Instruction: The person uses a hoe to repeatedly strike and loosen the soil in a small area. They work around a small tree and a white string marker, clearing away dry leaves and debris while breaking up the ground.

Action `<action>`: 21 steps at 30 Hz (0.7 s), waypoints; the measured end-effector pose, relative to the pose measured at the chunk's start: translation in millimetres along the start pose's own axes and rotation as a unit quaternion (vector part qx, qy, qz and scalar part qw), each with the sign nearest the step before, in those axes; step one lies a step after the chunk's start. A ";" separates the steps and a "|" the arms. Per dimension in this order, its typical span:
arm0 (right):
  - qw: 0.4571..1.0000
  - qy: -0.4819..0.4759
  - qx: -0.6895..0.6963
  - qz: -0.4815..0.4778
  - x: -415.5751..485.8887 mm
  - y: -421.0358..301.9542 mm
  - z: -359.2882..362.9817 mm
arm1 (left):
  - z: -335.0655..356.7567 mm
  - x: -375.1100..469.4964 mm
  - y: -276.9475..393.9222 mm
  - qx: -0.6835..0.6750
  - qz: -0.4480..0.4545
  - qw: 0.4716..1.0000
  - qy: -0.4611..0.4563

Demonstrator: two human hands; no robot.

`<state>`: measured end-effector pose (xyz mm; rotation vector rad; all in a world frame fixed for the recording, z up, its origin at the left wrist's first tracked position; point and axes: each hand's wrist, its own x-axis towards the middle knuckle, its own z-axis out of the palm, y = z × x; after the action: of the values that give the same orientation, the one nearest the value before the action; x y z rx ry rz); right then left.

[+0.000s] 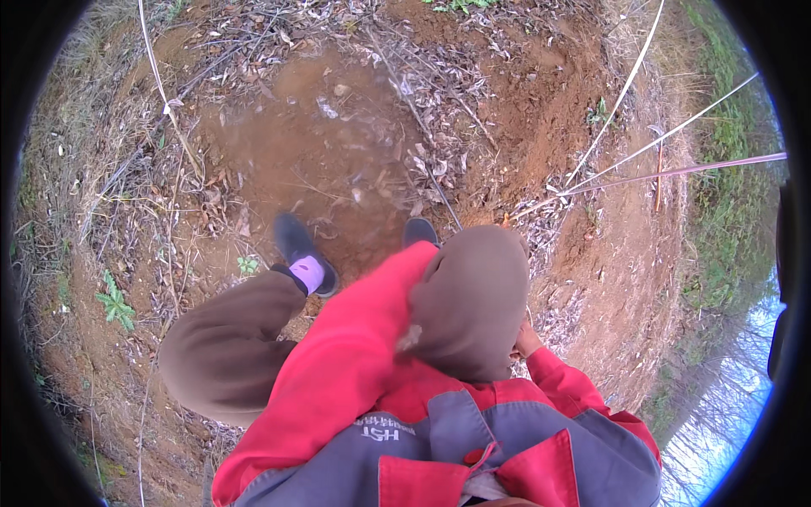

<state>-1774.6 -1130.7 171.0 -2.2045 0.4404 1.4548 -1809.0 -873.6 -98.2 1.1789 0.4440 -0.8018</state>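
My left hand is out of view; its red sleeve (355, 323) crosses my lap and ends beside my raised right knee (481, 298). At the far side of that knee, my right hand (526, 342) shows only in part, low and close to the leg. Its fingers are mostly hidden, and what it touches cannot be made out. Just beyond the knee, several pale cords (608, 120) meet at a thin woody stem (535, 206). On the left, another pale cord (151, 57) is knotted to a thin stem (189, 149).
Reddish bare soil (304, 146) lies before my dark shoes (294, 237), with dry leaves and a long stick (405, 95) across it. Small green plants (115, 301) grow at the left. An earth slope and green growth (728, 241) rise at the right, below bare trees.
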 end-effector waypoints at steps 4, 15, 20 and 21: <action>0.950 0.117 -0.210 -0.198 9.7 10.3 4.1 | 7.8 -11.6 31.4 -0.246 0.041 0.961 -0.119; 0.942 -0.264 0.163 -0.130 164.9 -258.3 91.1 | -126.6 -92.9 64.4 -0.313 0.147 0.911 0.225; 0.949 -0.162 0.239 -0.128 168.1 -228.9 45.2 | -133.6 -99.4 37.1 -0.371 0.084 0.886 0.266; 0.947 -0.127 0.264 -0.129 169.5 -217.9 33.3 | -131.8 -95.7 32.0 -0.370 0.071 0.891 0.254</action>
<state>-1625.5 -931.3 47.1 -1.5639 0.3814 1.2733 -1835.0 -714.8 -57.2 0.6659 0.9838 -0.1310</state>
